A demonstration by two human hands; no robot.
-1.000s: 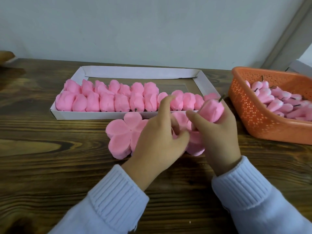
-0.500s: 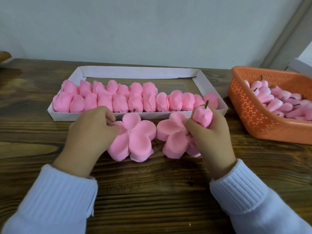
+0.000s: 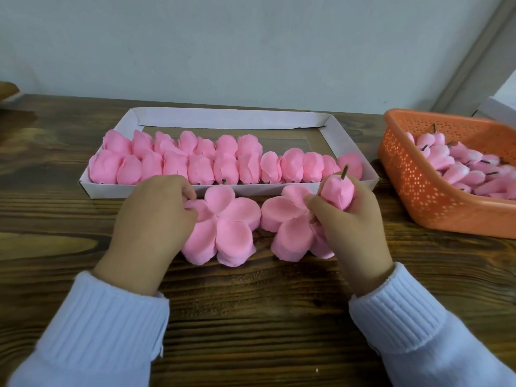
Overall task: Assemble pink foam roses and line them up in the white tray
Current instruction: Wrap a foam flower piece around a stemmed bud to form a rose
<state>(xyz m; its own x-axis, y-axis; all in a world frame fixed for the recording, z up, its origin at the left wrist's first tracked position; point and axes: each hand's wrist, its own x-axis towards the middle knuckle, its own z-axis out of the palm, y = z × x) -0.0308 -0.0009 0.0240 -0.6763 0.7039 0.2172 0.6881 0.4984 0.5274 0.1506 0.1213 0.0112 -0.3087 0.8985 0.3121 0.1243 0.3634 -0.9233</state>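
A white tray (image 3: 231, 118) lies across the far middle of the table, with two rows of pink foam roses (image 3: 201, 163) along its front. Two flat stacks of five-lobed pink petals lie just in front of it: a left petal stack (image 3: 227, 227) and a right petal stack (image 3: 290, 227). My left hand (image 3: 153, 216) pinches the left edge of the left petal stack. My right hand (image 3: 354, 219) grips a pink rose bud (image 3: 337, 189) with its dark stem pointing up, held over the right petal stack.
An orange perforated basket (image 3: 418, 188) full of pink buds with stems stands at the right, close to the tray's end. The dark wooden table (image 3: 251, 317) stretches toward me. A pale wall rises right behind the tray.
My left hand left the bud and swung left to the edge of the left petal stack. My right hand lowered the bud slightly and turned its stem upright.
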